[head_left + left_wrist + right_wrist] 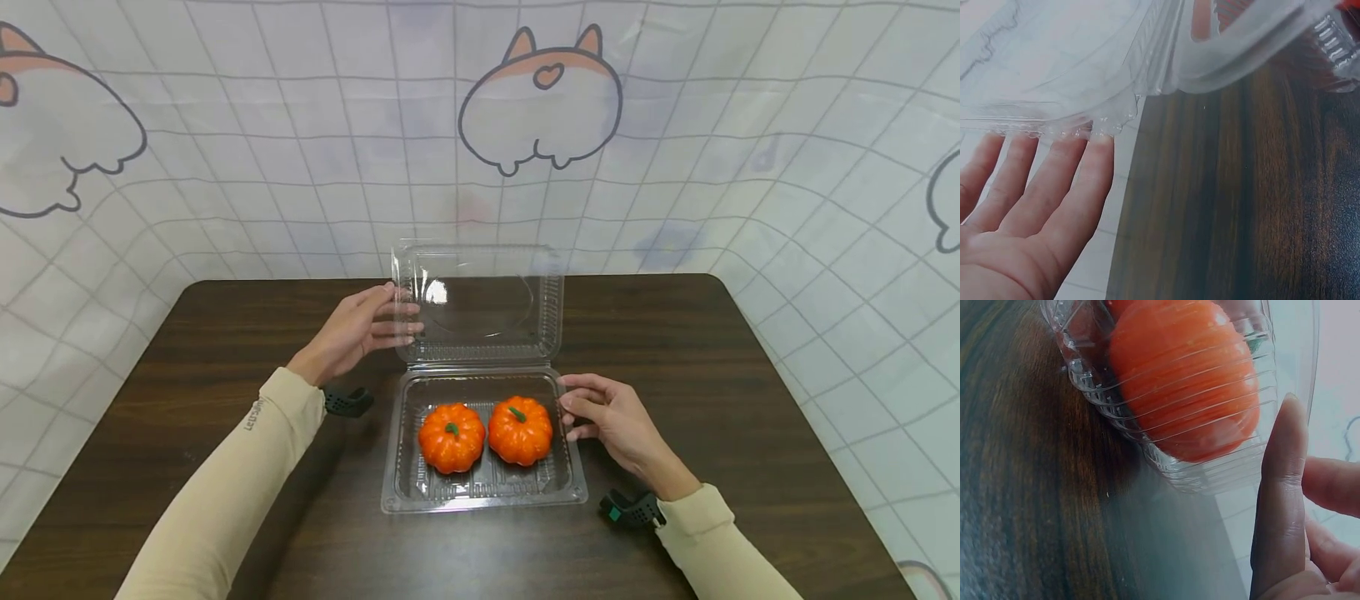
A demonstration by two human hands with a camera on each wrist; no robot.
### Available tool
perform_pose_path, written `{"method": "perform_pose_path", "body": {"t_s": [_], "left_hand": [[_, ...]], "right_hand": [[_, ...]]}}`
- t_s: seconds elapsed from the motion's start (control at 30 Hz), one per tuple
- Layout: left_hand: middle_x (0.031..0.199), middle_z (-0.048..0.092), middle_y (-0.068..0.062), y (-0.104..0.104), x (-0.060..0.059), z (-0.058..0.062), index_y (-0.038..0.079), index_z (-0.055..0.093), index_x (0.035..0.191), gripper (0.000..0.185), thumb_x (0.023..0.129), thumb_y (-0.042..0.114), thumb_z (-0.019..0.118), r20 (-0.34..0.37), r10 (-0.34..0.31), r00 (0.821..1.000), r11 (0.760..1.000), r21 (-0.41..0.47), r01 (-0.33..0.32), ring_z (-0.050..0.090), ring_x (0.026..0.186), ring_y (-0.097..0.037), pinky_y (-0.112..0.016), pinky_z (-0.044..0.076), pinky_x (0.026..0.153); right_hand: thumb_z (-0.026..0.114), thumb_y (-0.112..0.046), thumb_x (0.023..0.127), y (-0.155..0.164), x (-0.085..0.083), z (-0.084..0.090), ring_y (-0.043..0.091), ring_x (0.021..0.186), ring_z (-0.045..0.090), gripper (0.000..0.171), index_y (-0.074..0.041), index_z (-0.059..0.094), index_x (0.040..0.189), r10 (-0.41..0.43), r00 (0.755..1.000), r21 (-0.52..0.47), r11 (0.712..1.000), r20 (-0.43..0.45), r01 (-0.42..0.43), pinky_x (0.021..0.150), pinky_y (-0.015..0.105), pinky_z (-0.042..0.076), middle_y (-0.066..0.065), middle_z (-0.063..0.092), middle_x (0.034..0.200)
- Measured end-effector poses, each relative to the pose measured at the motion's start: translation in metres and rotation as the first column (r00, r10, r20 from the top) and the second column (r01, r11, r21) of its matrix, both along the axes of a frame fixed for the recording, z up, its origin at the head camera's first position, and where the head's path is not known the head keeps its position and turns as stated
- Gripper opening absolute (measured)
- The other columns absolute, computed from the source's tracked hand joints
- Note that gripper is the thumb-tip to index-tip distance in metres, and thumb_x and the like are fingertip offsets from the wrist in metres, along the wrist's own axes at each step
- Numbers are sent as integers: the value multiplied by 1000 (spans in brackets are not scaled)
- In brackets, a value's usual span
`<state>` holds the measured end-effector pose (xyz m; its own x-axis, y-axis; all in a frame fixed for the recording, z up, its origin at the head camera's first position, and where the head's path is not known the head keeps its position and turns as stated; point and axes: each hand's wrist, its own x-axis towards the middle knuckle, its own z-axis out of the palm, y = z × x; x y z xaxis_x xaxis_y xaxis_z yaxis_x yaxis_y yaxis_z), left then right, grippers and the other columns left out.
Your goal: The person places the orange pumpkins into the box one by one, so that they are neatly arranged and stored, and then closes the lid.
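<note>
A clear plastic clamshell box lies on the dark wooden table (pixel 750 375), its lid (pixel 480 304) standing upright at the back. Two orange toy pumpkins, the left one (pixel 452 437) and the right one (pixel 520 430), sit side by side in the base (pixel 480 500). My left hand (pixel 401 317) touches the lid's left edge with straight fingers (pixel 1054 187), which lie against the lid's rim (pixel 1072 69). My right hand (pixel 570 408) rests at the base's right rim with loosely bent fingers. In the right wrist view the thumb (pixel 1282 487) stands beside the ribbed wall (pixel 1210 478), with a pumpkin (pixel 1185 381) behind it.
A cloth backdrop (pixel 225 150) with a grid and cartoon prints hangs behind and around the table. Black wrist mounts sit at my left sleeve (pixel 347 401) and my right sleeve (pixel 630 508). Bare tabletop (pixel 1241 200) stretches to either side of the box.
</note>
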<state>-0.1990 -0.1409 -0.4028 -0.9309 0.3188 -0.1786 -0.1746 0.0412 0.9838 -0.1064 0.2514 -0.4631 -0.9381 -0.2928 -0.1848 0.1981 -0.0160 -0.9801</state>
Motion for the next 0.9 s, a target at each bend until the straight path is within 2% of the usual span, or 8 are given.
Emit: {"method": "perform_pose_path", "body": {"t_s": [0.13, 0.43, 0.67, 0.9], "left_hand": [[150, 52, -26, -2, 2, 2, 0, 42, 150, 63, 110, 50, 41, -27, -13, 1000, 1000, -17, 12, 74, 116, -20, -38, 61, 99], [148, 56, -26, -4, 8, 9, 0, 47, 149, 82, 103, 68, 37, -62, -40, 997, 999, -5, 39, 72, 120, -22, -37, 60, 102], [145, 58, -24, 1, 17, 16, -1, 50, 147, 84, 104, 68, 30, -85, -53, 995, 998, -39, 49, 66, 131, -29, -35, 57, 106], [149, 59, -20, 2, 26, 20, 3, 54, 146, 80, 105, 67, 30, -114, -87, 990, 992, -96, 76, 58, 140, -33, -36, 52, 112]], "right_hand": [[66, -8, 101, -3, 0, 0, 8, 77, 68, 51, 11, 47, 144, -1, 1000, -1, 1000, -4, 1, 67, 27, 65, -7, 72, 94], [65, -7, 101, -5, 1, 2, 8, 76, 67, 50, 11, 46, 144, -7, 1000, 8, 1000, -10, 7, 67, 27, 65, -7, 72, 94], [65, -8, 101, -4, 3, 4, 9, 76, 67, 49, 11, 47, 143, -1, 1000, 8, 1000, -12, 1, 68, 28, 65, -7, 73, 93], [65, -7, 101, -2, 4, 5, 10, 75, 67, 46, 9, 50, 141, -5, 1000, 10, 1000, -7, 5, 67, 28, 65, -6, 73, 93]]}}
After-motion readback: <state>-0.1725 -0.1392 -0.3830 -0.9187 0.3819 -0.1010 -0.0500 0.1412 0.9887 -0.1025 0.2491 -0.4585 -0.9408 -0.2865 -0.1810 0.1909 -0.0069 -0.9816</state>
